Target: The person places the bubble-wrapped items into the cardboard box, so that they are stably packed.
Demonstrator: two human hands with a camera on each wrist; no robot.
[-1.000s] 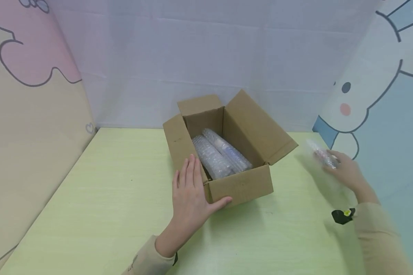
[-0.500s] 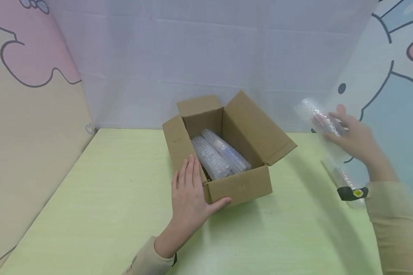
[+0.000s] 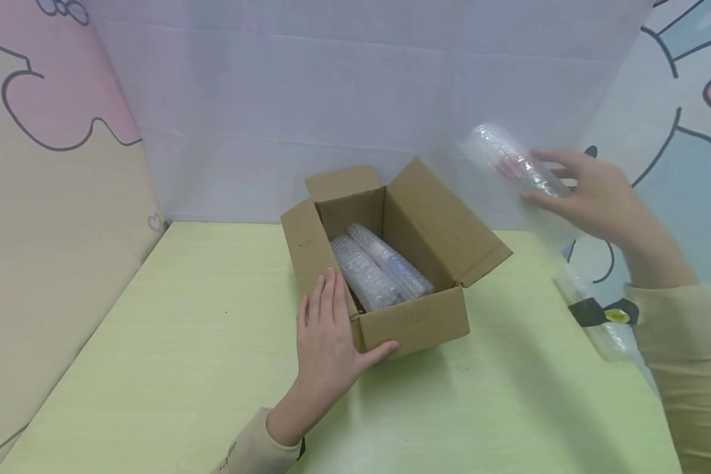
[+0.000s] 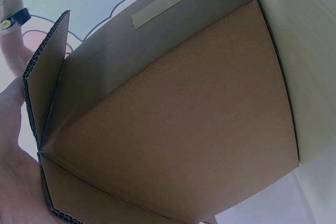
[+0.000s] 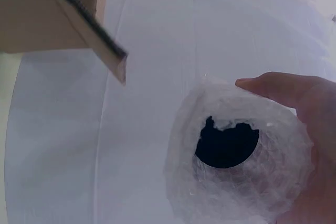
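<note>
An open cardboard box (image 3: pixel 415 322) stands on the table, with two bubble-wrapped bundles (image 3: pixel 364 273) lying side by side inside. My left hand (image 3: pixel 327 352) rests flat on the box's left flap and near corner, its fingers straight and thumb along the front flap. Up at the right, above the table, my right hand (image 3: pixel 598 194) grips a bubble-wrapped cylinder (image 3: pixel 506 161) between thumb and fingers; some pink-red shows through the wrap. In the right wrist view, a dark round end is visible inside the wrap (image 5: pixel 283 182). The wrapped contents cannot be made out.
Another bubble-wrapped bundle (image 3: pixel 615 339) lies at the table's right edge, partly hidden by my right wrist strap. The box's right flap (image 3: pixel 450 224) leans outward toward the right hand. A white cloth (image 3: pixel 272 99) hangs behind the table; printed panels stand at both sides.
My right hand has lifted the bubble-wrapped cylinder from low at the table's right side and carried it up and leftward toward the box. The left hand and box have stayed put.
</note>
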